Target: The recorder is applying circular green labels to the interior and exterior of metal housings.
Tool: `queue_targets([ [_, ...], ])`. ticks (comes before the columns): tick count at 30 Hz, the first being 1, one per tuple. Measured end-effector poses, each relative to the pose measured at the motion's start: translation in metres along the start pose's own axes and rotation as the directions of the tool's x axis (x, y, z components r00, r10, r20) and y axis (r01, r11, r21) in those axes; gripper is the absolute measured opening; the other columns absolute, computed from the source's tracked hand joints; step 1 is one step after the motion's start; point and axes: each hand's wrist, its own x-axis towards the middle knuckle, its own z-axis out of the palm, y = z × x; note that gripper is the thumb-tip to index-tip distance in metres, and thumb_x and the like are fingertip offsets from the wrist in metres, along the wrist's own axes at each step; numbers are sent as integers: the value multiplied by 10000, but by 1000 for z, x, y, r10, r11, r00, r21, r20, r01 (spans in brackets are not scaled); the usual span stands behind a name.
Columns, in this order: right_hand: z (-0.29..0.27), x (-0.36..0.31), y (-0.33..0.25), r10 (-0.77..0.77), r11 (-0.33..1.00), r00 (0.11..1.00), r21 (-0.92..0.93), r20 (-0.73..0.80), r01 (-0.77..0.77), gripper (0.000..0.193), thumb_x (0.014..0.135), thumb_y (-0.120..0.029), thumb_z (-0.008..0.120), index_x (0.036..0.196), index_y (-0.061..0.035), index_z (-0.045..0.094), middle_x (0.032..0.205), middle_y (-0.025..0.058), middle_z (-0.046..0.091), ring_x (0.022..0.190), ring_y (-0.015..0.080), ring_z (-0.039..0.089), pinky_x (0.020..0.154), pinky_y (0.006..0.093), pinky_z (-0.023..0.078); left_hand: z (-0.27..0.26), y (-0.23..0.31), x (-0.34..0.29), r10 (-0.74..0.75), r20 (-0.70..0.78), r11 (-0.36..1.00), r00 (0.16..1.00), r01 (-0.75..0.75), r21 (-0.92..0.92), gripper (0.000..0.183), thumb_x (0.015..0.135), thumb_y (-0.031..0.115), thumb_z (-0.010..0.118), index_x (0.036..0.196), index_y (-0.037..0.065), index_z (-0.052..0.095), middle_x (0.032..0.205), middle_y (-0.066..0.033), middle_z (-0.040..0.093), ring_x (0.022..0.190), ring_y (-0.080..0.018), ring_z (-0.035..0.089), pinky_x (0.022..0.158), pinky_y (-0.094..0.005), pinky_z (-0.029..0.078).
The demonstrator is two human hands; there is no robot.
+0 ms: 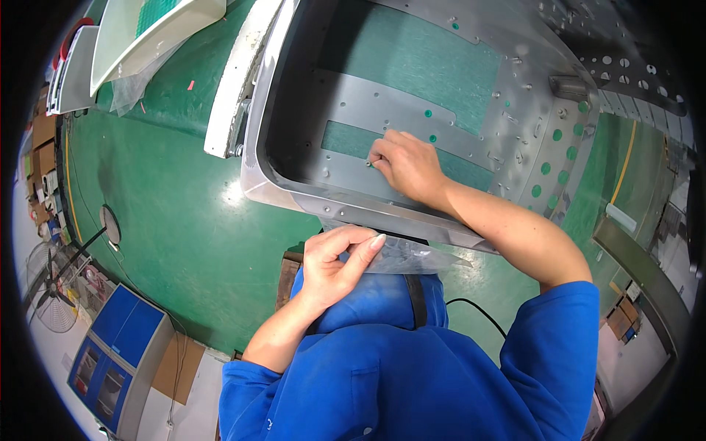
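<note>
A large grey sheet-metal housing [515, 81] with many small holes and cut-outs stands in front of me on the green floor. My right hand [404, 163] reaches inside it, fingertips pinched against the inner metal strip [382, 99] at a small hole; whatever small part it holds is hidden by the fingers. My left hand [338, 261] is close to my chest, below the housing's near rim [294, 192]. It pinches a clear plastic bag [412, 257] whose contents I cannot make out.
A white moulded panel [232, 88] leans against the housing's left side. More white panels [147, 37] lie at the top left. A blue-and-grey cabinet [121, 353] and a fan [51, 294] stand at the left. A black cable [478, 309] runs across the green floor [162, 220].
</note>
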Motion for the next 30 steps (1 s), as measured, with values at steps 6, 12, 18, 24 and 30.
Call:
queue_targets([
  [6, -11, 10, -3, 148, 982, 978, 92, 147, -163, 275, 658, -164, 700, 875, -109, 539, 721, 36, 554, 710, 245, 564, 582, 371, 423, -3, -3, -2, -12, -8, 1000, 1000, 12, 8, 54, 779, 20, 629, 746, -21, 618, 605, -62, 590, 516, -107, 537, 482, -221, 410],
  [12, -18, 31, 2, 184, 983, 968, -41, 173, -179, 234, 663, -146, 702, 825, -82, 545, 765, 50, 584, 689, 229, 570, 596, 347, 436, -20, 4, -3, 88, -70, 996, 994, -87, 16, 37, 785, -10, 608, 758, -36, 609, 671, -83, 591, 567, -115, 536, 512, -217, 418],
  [18, -97, 6, -68, -144, 711, 957, 699, 251, -76, 229, 751, -120, 678, 930, -23, 573, 843, 28, 589, 705, 103, 543, 650, 247, 448, -35, 16, 8, 74, -193, 997, 978, -80, -24, 31, 748, -12, 655, 758, -29, 631, 671, -73, 599, 570, -111, 538, 507, -216, 405],
  [24, -107, 0, -87, -37, 573, 926, 767, 377, -289, 117, 777, -68, 642, 867, -6, 602, 790, 33, 610, 734, 90, 565, 676, 227, 461, -33, 33, 22, -23, -146, 960, 989, -19, -280, 68, 820, 38, 597, 825, -24, 625, 739, -68, 597, 596, -86, 555, 502, -195, 408],
  [30, -110, 13, -96, 46, 441, 959, 855, 281, -272, 100, 792, -33, 623, 871, 26, 606, 817, 47, 616, 763, 87, 575, 697, 217, 468, -41, 42, 38, 145, -101, 989, 984, -147, -4, 87, 837, 48, 566, 812, -17, 617, 687, -62, 582, 562, -90, 536, 488, -206, 397],
])
